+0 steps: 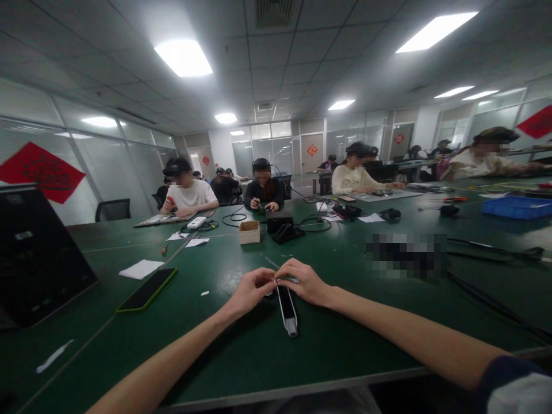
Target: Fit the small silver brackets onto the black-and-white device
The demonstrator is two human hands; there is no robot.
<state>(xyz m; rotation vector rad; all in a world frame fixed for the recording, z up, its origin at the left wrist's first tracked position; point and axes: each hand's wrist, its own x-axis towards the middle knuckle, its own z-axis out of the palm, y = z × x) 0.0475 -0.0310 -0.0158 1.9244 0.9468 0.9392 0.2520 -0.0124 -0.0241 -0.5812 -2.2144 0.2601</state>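
Both my hands meet over the far end of a small flat black device with a white edge (287, 310), which lies lengthwise on the green table (328, 345). My left hand (251, 288) has its fingers curled and pinched at the device's top left. My right hand (303, 280) is curled over the top right, its fingertips pressed against the same end. What exactly the fingertips pinch is too small to make out.
A phone in a green case (147, 289) and white paper (141, 268) lie to the left, with a black case (34, 253) at far left. Ahead stand a cardboard box (249, 232), a black unit (280, 224) and cables. A blue tray (515, 207) sits at right. Several people work across the table.
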